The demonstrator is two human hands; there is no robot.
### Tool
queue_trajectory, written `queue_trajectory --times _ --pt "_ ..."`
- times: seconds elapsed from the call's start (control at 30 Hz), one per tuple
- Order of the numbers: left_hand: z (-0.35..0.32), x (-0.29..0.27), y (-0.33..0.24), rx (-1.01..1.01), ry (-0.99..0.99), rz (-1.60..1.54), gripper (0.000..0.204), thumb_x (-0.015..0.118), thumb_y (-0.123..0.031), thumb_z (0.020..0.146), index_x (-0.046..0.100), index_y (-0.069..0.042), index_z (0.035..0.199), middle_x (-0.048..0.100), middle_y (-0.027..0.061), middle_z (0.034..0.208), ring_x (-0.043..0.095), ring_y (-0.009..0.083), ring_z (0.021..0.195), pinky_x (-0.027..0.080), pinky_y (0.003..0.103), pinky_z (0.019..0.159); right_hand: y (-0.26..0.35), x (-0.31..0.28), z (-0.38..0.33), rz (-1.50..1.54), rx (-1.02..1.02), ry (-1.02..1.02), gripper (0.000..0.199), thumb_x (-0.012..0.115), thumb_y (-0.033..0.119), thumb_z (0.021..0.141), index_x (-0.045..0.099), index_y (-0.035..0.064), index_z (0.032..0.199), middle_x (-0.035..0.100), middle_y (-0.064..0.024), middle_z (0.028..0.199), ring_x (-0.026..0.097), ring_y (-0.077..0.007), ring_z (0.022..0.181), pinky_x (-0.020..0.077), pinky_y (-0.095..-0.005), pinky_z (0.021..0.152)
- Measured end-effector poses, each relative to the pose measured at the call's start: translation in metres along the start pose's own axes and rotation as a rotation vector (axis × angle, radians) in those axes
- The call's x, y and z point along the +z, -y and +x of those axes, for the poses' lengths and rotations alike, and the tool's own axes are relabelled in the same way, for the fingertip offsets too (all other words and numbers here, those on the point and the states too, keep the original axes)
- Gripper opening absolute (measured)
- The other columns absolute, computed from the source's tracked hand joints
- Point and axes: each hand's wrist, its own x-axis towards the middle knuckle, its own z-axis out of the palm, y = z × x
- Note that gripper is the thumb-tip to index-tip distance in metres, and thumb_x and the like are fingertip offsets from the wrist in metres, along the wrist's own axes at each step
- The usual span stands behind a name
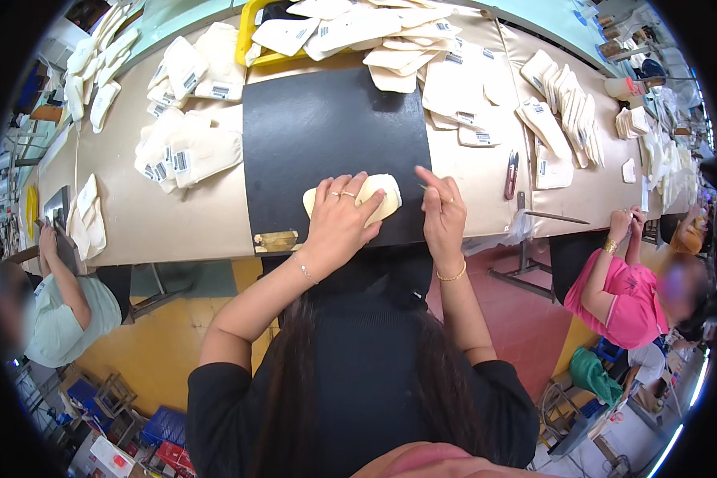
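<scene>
Left hand [338, 219] spreads over, holding down, a cream piece [391, 200] near the black mat's [327, 119] front edge. Right hand [444, 219], apart at its right edge, perhaps pinches something thin. The mat stretches broadly back toward a yellow tray [248, 33].

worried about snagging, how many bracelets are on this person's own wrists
2: a thin bracelet on the wrist of the left hand, which lies over a cream piece, and a gold bracelet below the right hand. None seems hidden.
</scene>
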Motion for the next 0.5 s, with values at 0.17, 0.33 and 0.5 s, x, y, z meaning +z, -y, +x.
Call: queue_trajectory --times 0.17,0.33,0.5 --pt "0.004 0.000 0.002 0.009 0.003 0.073 0.051 0.081 -0.030 0.079 0.069 -0.017 0.127 0.057 0.0164 0.139 0.054 0.0338 0.124 0.037 0.052 0.109 0.002 0.016 0.018 0.149 0.035 -0.044 0.022 0.060 0.016 0.105 0.072 -0.0012 0.099 0.071 -0.0077 0.078 0.066 -0.0132 0.071 0.0524 -0.0294 0.067" --pt "0.004 -0.002 0.003 0.026 0.001 0.080 0.051 0.080 -0.030 0.080 0.068 -0.018 0.128 0.057 0.0151 0.140 0.054 0.0325 0.124 0.037 0.050 0.108 0.000 0.017 0.020 -0.102 -0.061 0.055 0.017 0.064 0.014 0.102 0.070 -0.0013 0.095 0.073 -0.0116 0.080 0.070 -0.0181 0.075 0.0529 -0.0304 0.069" --pt "0.007 -0.005 0.006 0.033 0.024 0.043 0.051 0.081 -0.030 0.079 0.068 -0.017 0.126 0.057 0.0138 0.140 0.053 0.0320 0.125 0.038 0.049 0.106 0.004 0.016 0.025 -0.222 -0.162 0.087 0.013 0.071 0.015 0.094 0.070 0.0021 0.093 0.071 -0.0126 0.083 0.066 -0.0317 0.073 0.0519 -0.0396 0.071"
